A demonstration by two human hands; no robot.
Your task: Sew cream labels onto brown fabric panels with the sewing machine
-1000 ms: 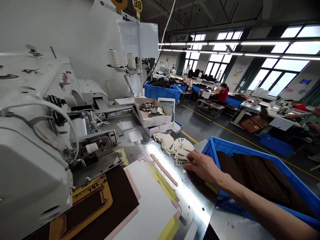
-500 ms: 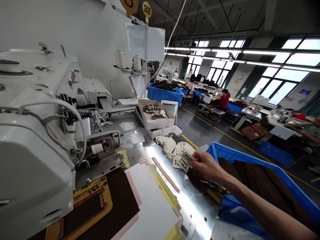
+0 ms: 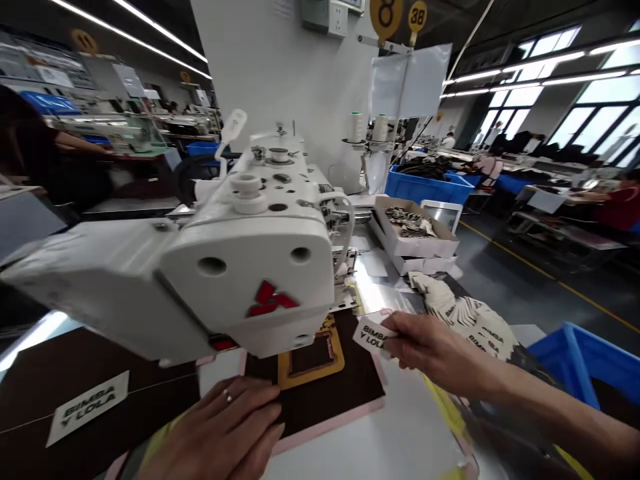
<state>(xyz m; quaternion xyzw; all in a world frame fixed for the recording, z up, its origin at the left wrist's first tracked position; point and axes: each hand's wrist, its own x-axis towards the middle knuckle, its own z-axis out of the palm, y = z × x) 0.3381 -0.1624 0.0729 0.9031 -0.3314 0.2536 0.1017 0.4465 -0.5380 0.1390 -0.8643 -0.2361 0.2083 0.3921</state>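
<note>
My right hand [image 3: 433, 350] pinches a pale fabric label [image 3: 371, 336] printed "BIMBA Y LOLA" between thumb and fingers. It is at the right edge of a dark brown panel [image 3: 320, 410] edged in pink. On that panel lies a yellow template frame [image 3: 285, 380] with a rectangular opening. My left hand [image 3: 225, 433], with a ring on one finger, rests flat, fingers stretched, at the panel's left side. Further left, another brown piece [image 3: 155, 370] carries a similar label [image 3: 89, 408]. A fanned pile of labels [image 3: 463, 310] lies beyond my right forearm.
A large white sewing machine [image 3: 250, 267] overhangs the work from behind. An open carton [image 3: 420, 247] of dark and pale pieces, thread cones [image 3: 356, 127] and a blue crate [image 3: 570, 360] stand to the right. A co-worker [image 3: 50, 160] sits at far left.
The view has turned left, showing the machine's front. My right hand has come away from the label pile with a label, over to the brown panel. My left hand has come into view.
</note>
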